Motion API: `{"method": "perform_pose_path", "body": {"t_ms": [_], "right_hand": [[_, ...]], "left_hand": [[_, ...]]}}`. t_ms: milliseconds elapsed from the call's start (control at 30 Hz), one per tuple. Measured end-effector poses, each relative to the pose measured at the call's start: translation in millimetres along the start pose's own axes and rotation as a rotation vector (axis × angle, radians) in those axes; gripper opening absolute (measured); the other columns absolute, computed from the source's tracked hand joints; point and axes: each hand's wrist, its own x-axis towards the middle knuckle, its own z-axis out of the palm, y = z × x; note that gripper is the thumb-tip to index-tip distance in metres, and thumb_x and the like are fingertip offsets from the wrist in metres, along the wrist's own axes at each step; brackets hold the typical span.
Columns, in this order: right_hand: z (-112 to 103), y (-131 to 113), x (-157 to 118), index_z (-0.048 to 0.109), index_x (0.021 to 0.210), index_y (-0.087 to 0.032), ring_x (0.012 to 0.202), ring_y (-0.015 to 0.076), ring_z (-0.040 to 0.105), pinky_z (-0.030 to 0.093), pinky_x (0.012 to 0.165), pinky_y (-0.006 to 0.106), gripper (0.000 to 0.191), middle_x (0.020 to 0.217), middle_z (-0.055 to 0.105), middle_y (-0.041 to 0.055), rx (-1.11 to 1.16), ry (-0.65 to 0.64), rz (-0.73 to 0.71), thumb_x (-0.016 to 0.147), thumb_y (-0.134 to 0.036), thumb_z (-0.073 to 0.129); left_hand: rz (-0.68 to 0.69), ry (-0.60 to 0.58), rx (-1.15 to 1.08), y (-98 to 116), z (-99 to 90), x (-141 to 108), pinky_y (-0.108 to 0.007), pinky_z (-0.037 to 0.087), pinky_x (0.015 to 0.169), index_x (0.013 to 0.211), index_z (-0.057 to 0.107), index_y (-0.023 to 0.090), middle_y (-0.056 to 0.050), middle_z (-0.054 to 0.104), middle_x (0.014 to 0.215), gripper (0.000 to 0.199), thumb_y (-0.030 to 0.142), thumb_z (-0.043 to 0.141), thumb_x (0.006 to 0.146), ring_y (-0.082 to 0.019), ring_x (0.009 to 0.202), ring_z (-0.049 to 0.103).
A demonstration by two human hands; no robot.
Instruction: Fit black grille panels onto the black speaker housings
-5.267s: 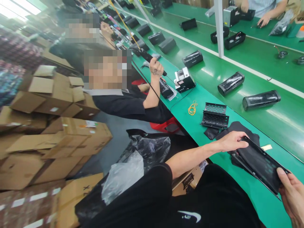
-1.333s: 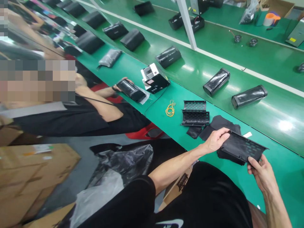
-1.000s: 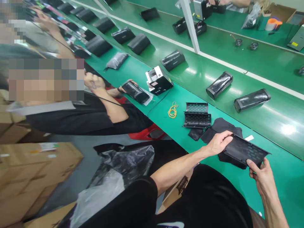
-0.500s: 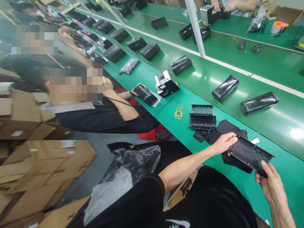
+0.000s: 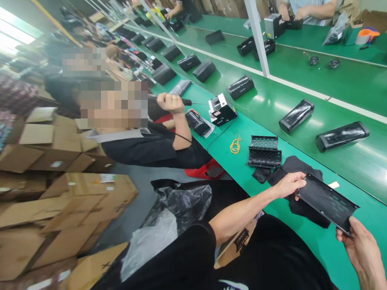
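Between my two hands is a curved black perforated speaker grille [image 5: 325, 197], lined with dark cloth; its holes show through toward the right end. My left hand [image 5: 290, 185] pinches its left end, thumb on top. At the opposite end, my right hand [image 5: 361, 241] grips the near right corner with the thumb along the edge. Beneath the grille, black cloth pieces [image 5: 310, 211] lie on the green table. Two more perforated grilles [image 5: 264, 157] sit just left of the cloth.
A yellow cord bundle [image 5: 235, 145] and a white-and-black box device [image 5: 223, 110] lie farther left. Black cylindrical speakers [image 5: 341, 136] line the green conveyor [image 5: 302, 84]. Beside me a co-worker's raised hand [image 5: 171, 102] holds a dark tool. Cardboard boxes [image 5: 99, 193] fill the left floor.
My right thumb has slid off the grille's cloth-lined face to its right end. The co-worker's hand has risen with a dark tool. The view has shifted slightly left.
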Motion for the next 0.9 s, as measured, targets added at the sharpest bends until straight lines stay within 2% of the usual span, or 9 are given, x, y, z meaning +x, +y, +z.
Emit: {"method": "perform_pose_path", "body": {"t_ms": [100, 233, 367, 467, 533, 600, 733, 833, 900], "right_hand": [[3, 0, -1, 0.067, 0.081, -0.017, 0.054, 0.0180, 0.056, 0.049, 0.045, 0.030, 0.051, 0.063, 0.062, 0.0036, 0.000, -0.008, -0.015, 0.067, -0.059, 0.093], [11, -7, -4, 0.066, 0.076, -0.017, 0.052, 0.0170, 0.054, 0.047, 0.045, 0.029, 0.052, 0.061, 0.061, 0.0040, -0.013, -0.013, -0.065, 0.067, -0.061, 0.093], [15, -22, -8, 0.066, 0.074, -0.017, 0.050, 0.0163, 0.052, 0.045, 0.045, 0.029, 0.055, 0.059, 0.060, 0.0032, -0.037, -0.036, -0.116, 0.067, -0.065, 0.092], [8, -34, -5, 0.067, 0.077, -0.017, 0.046, 0.0156, 0.049, 0.042, 0.044, 0.028, 0.055, 0.054, 0.056, 0.0024, -0.075, -0.093, -0.107, 0.070, -0.066, 0.090], [4, -41, -1, 0.068, 0.081, -0.017, 0.045, 0.0153, 0.048, 0.041, 0.043, 0.028, 0.052, 0.054, 0.056, 0.0019, -0.109, -0.140, -0.091, 0.073, -0.064, 0.088], [1, -46, 5, 0.069, 0.082, -0.017, 0.046, 0.0152, 0.048, 0.041, 0.044, 0.028, 0.052, 0.056, 0.057, 0.0020, -0.162, -0.169, -0.070, 0.075, -0.064, 0.087], [2, -54, 19, 0.069, 0.079, -0.017, 0.049, 0.0167, 0.050, 0.042, 0.045, 0.028, 0.053, 0.058, 0.057, 0.0030, -0.272, -0.227, -0.031, 0.075, -0.067, 0.086], [8, -59, 41, 0.072, 0.085, -0.016, 0.053, 0.0190, 0.054, 0.045, 0.047, 0.030, 0.055, 0.061, 0.061, 0.0042, -0.318, -0.300, 0.056, 0.074, -0.068, 0.087], [17, -67, 68, 0.074, 0.097, -0.014, 0.059, 0.0221, 0.061, 0.049, 0.050, 0.032, 0.064, 0.072, 0.067, 0.0074, -0.274, -0.254, 0.111, 0.068, -0.069, 0.090]], "left_hand": [[0.004, 0.003, 0.006, 0, 0.7, 0, -0.018, 0.041, 0.044, 0.099, 0.061, 0.016, 0.007, 0.060, 0.063, 0.049, 0.059, 0.079, 0.082, -0.006, 0.043, 0.053], [0.024, 0.021, 0.012, 1, 1.6, -3, -0.020, 0.048, 0.048, 0.100, 0.061, 0.017, 0.006, 0.062, 0.066, 0.047, 0.058, 0.077, 0.084, -0.008, 0.047, 0.058], [-0.003, -0.059, -0.140, -1, -8.5, 1, -0.021, 0.049, 0.048, 0.104, 0.060, 0.018, 0.004, 0.065, 0.070, 0.053, 0.061, 0.081, 0.081, -0.011, 0.050, 0.061], [-0.153, -0.214, -0.349, -4, -18.4, 19, -0.026, 0.054, 0.052, 0.106, 0.062, 0.017, -0.002, 0.070, 0.075, 0.064, 0.077, 0.070, 0.083, -0.017, 0.058, 0.068], [-0.290, -0.331, -0.436, -7, -20.1, 35, -0.035, 0.060, 0.061, 0.107, 0.067, 0.016, -0.007, 0.075, 0.085, 0.074, 0.086, 0.061, 0.084, -0.023, 0.068, 0.073], [-0.409, -0.416, -0.460, -12, -17.1, 49, -0.043, 0.062, 0.072, 0.108, 0.071, 0.014, -0.010, 0.078, 0.091, 0.079, 0.088, 0.063, 0.080, -0.027, 0.075, 0.076], [-0.494, -0.464, -0.462, -17, -8.4, 53, -0.051, 0.061, 0.083, 0.112, 0.076, 0.014, -0.008, 0.079, 0.087, 0.063, 0.070, 0.073, 0.083, -0.031, 0.081, 0.076], [-0.398, -0.376, -0.501, -8, -9.8, 39, -0.046, 0.060, 0.088, 0.118, 0.076, 0.018, -0.006, 0.080, 0.095, 0.043, 0.050, 0.073, 0.091, -0.028, 0.090, 0.075], [-0.338, -0.318, -0.543, 1, -14.3, 34, -0.043, 0.060, 0.087, 0.116, 0.076, 0.018, -0.006, 0.080, 0.096, 0.039, 0.046, 0.074, 0.090, -0.027, 0.089, 0.075]]}}
